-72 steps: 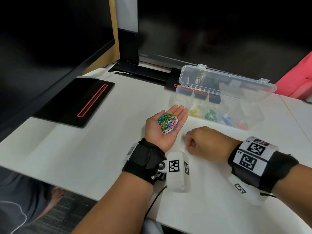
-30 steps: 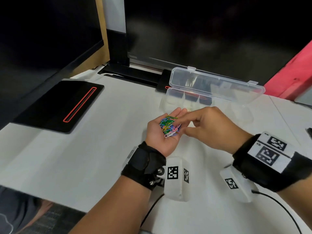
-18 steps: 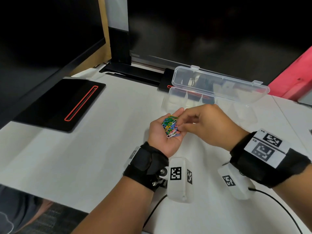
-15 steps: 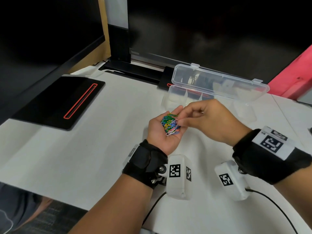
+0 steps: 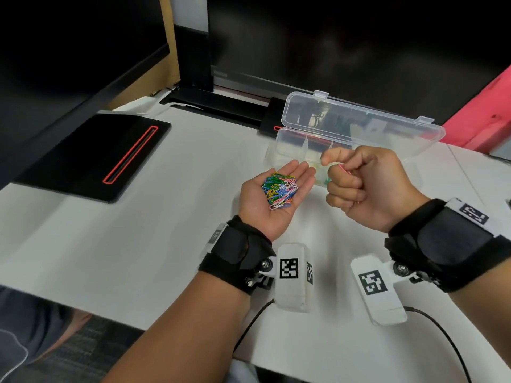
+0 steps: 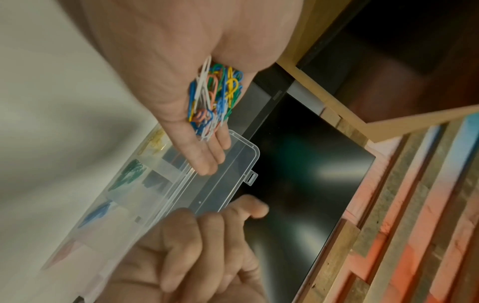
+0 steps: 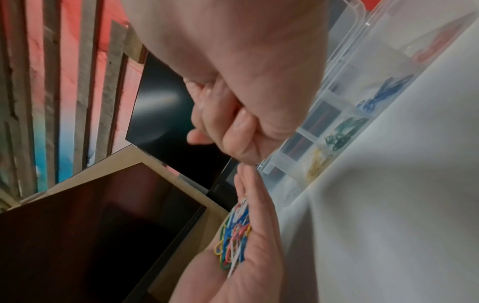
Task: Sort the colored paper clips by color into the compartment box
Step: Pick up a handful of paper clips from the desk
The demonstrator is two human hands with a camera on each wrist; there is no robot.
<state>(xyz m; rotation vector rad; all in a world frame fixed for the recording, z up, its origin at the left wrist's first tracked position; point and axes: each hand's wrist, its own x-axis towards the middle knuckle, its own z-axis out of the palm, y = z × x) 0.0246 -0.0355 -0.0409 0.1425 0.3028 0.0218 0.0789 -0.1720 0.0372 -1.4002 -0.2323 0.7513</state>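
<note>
My left hand (image 5: pixel 272 194) lies palm up over the white table, fingers straight, carrying a heap of mixed colored paper clips (image 5: pixel 280 189) (image 6: pixel 212 98) (image 7: pixel 234 235). Just right of it my right hand (image 5: pixel 362 186) is curled and pinches a pink paper clip (image 5: pixel 344 170) between thumb and fingers. Behind both hands stands the clear compartment box (image 5: pixel 290 139) with its lid (image 5: pixel 359 120) up. The left wrist view shows yellow clips (image 6: pixel 154 141), green clips (image 6: pixel 131 173) and blue clips (image 6: pixel 97 212) in separate compartments.
A black pad with a red-outlined slot (image 5: pixel 96 156) lies at the left of the table (image 5: pixel 138 258). Dark monitors (image 5: pixel 331 42) stand behind the box, their base (image 5: pixel 215 103) near it. A red panel (image 5: pixel 486 106) is at the back right. Wrist camera cables (image 5: pixel 442 335) trail toward the near edge.
My right hand reached into the heap on the left palm, pinched a pink clip and drew back to the right with it. The left palm stayed put.
</note>
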